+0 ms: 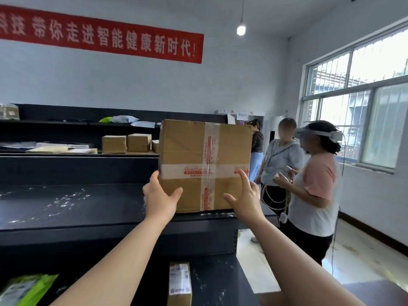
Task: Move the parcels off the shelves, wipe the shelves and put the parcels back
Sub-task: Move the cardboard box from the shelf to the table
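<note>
I'm pressing spread fingers against the big taped cardboard box (205,155) standing on the dark shelf (77,208) at my 12 o'clock, my left hand (160,196) at its 8 o'clock edge and my right hand (244,198) at 5 o'clock. It's looking stiff, bulky and probably weighty, with slick tape bands, so I'm judging the lower side edges the surest hold.

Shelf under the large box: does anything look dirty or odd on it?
Yes. The shelf carries white streaks and specks, left of the large box and along the box's front bottom edge. They look like dust or drying wipe marks.

Parcel collection room: dark tiered shelves (66,206), taped cartons (114,144), courier bags (124,118), red wall banner (99,34).
</note>
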Demonstrator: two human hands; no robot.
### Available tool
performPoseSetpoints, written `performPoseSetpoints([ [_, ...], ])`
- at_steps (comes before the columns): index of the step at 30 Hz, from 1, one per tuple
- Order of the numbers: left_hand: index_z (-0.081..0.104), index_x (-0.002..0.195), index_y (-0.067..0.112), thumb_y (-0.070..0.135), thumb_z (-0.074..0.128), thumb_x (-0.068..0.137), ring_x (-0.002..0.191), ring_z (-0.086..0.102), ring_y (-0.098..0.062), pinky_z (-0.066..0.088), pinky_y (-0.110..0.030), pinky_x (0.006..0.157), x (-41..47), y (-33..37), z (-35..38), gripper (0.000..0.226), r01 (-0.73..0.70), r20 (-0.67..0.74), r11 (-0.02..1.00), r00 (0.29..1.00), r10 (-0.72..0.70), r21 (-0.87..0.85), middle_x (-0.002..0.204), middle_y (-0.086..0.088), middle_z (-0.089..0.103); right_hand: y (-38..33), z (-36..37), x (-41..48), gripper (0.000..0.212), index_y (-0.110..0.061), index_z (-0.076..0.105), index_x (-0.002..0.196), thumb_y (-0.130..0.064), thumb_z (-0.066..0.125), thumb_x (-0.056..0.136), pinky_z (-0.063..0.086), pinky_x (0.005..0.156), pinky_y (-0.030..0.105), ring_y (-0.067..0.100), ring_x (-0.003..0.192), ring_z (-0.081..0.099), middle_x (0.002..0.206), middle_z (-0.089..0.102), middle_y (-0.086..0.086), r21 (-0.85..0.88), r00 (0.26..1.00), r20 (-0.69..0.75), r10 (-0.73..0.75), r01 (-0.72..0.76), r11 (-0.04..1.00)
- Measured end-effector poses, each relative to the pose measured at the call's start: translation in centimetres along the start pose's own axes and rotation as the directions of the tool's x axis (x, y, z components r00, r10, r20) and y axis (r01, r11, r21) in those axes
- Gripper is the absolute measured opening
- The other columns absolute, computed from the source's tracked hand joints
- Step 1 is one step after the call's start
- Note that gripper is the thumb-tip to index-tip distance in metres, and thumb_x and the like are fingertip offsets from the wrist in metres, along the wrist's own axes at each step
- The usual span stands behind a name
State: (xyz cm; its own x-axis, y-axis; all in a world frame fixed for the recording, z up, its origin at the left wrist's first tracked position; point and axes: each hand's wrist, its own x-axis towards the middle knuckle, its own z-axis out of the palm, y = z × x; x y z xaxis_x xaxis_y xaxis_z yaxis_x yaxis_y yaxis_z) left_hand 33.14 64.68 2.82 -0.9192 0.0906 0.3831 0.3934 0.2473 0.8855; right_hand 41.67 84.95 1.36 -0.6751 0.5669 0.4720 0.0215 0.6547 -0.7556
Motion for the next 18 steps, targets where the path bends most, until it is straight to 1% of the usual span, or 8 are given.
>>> performPoseSetpoints([
  [1, 0.018, 0.148, 0.029, 0.031, 0.072, 0.083, 0.127, 0.043, -0.030, 0.039, -0.049, 0.106, 0.3, 0.0, 0.3, 0.084, 0.005, 0.001, 1.000, 1.000, -0.005, 0.000, 0.148, -0.007, 0.025, 0.2, 0.2, 0.5, 0.085, -0.045, 0.012, 0.148, -0.027, 0.068, 0.087, 0.029, 0.109, 0.038, 0.028, 0.141, 0.023, 0.154, 0.010, 0.010, 0.002, 1.000, -0.008, 0.009, -0.009, 1.000],
  [3, 0.015, 0.148, 0.031, 0.030, 0.072, 0.083, 0.127, 0.043, -0.030, 0.039, -0.049, 0.107, 0.9, 0.0, 1.1, 0.087, 0.011, -0.003, 1.000, 1.000, -0.011, -0.012, 0.147, -0.007, 0.025, 0.7, 0.4, 1.6, 0.090, -0.045, 0.006, 0.148, -0.028, 0.069, 0.086, 0.028, 0.114, 0.042, 0.031, 0.141, 0.024, 0.155, 0.002, 0.012, -0.004, 1.000, -0.023, 0.014, -0.014, 1.000],
  [5, 0.014, 0.148, 0.033, 0.028, 0.073, 0.082, 0.126, 0.044, -0.029, 0.039, -0.048, 0.106, 1.3, -0.1, 1.5, 0.089, 0.000, -0.001, 1.000, 1.000, 0.000, -0.021, 0.145, -0.008, 0.027, 1.3, 0.5, 2.4, 0.093, -0.049, 0.002, 0.147, -0.027, 0.069, 0.086, 0.028, 0.114, 0.045, 0.032, 0.141, 0.024, 0.155, -0.002, 0.010, 0.030, 1.000, -0.029, -0.001, 0.002, 1.000],
  [8, 0.011, 0.149, 0.034, 0.026, 0.076, 0.080, 0.126, 0.043, -0.028, 0.041, -0.048, 0.106, 1.9, -0.2, 2.2, 0.095, -0.015, -0.013, 1.000, 1.000, 0.014, -0.028, 0.143, -0.008, 0.031, 2.2, 0.8, 3.5, 0.097, -0.053, -0.001, 0.145, -0.023, 0.069, 0.085, 0.028, 0.114, 0.043, 0.028, 0.139, 0.025, 0.151, 0.008, 0.006, 0.108, 0.997, 0.010, -0.071, 0.069, 0.992],
  [11, 0.006, 0.149, 0.034, 0.024, 0.076, 0.079, 0.128, 0.041, -0.027, 0.041, -0.050, 0.105, 2.5, -0.6, 2.7, 0.099, -0.014, -0.021, 1.000, 1.000, 0.013, -0.023, 0.143, -0.008, 0.033, 2.8, 1.1, 4.2, 0.101, -0.059, -0.005, 0.142, -0.021, 0.069, 0.085, 0.029, 0.114, 0.045, 0.028, 0.135, 0.030, 0.147, 0.013, 0.004, 0.119, 0.992, 0.043, -0.121, 0.115, 0.986],
  [14, 0.004, 0.149, 0.035, 0.024, 0.076, 0.079, 0.127, 0.042, -0.028, 0.043, -0.049, 0.103, 2.7, -0.7, 3.0, 0.101, -0.011, -0.028, 1.000, 1.000, 0.011, -0.008, 0.142, -0.008, 0.035, 3.0, 1.4, 4.5, 0.104, -0.067, -0.009, 0.136, -0.019, 0.069, 0.085, 0.031, 0.112, 0.044, 0.028, 0.132, 0.034, 0.144, 0.015, 0.002, 0.122, 0.989, 0.033, -0.143, 0.138, 0.983],
  [18, 0.005, 0.148, 0.036, 0.023, 0.076, 0.079, 0.127, 0.041, -0.028, 0.042, -0.052, 0.103, 2.9, -0.7, 3.2, 0.099, -0.014, -0.052, 1.000, 0.999, 0.015, 0.015, 0.141, -0.008, 0.036, 3.1, 1.5, 4.7, 0.106, -0.068, -0.008, 0.135, -0.017, 0.070, 0.084, 0.034, 0.109, 0.043, 0.028, 0.128, 0.036, 0.140, 0.018, -0.001, 0.111, 0.987, 0.006, -0.163, 0.161, 0.981],
])
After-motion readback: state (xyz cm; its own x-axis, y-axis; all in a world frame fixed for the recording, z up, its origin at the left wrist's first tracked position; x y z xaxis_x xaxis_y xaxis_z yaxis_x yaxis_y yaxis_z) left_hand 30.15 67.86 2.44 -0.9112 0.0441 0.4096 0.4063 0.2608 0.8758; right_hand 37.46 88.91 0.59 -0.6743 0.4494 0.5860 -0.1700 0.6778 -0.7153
